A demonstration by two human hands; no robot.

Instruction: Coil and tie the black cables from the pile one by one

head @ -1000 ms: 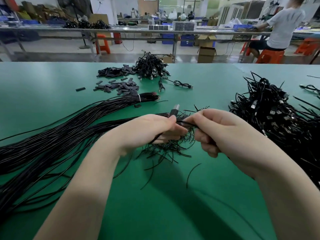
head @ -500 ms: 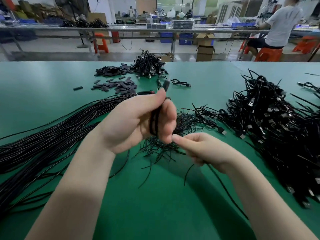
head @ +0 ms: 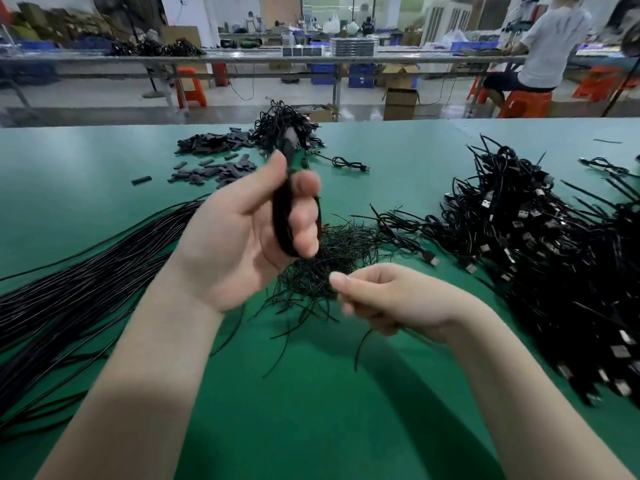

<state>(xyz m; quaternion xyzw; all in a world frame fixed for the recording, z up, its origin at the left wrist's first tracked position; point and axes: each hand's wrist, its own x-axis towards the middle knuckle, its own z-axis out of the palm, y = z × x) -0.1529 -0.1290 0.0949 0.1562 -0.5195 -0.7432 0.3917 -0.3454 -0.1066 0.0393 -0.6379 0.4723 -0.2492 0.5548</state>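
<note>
Cable point(head: 281, 216) is coiled into a tight loop and sits in the left hand point(head: 242, 237), thumb on one side and fingers curled round the other, held up off the bench point(head: 69, 174); motion blur hides how many turns it has. Right hand point(head: 391, 299) is lower and just right of the left, apart from it, fingers curled at the near edge of the tie pile point(head: 322, 268); looks like it pinches a thin tie, but blur makes that uncertain. Judged step: coiling done, fetching a tie for this coil. Next move likely calls for bringing one tie up to the coil's middle, wrapping it round and twisting it closed while the left hand keeps the loops from springing open. Risk: grabbing several ties at once, since they lie tangled. Uncoiled straight cables point(head: 86, 271) lie left of the left arm. Big heap of done cables point(head: 536, 254) sits right of the right hand. Small sleeves point(head: 214, 168) and another cable clump point(head: 287, 126) lie beyond the left hand.
</note>
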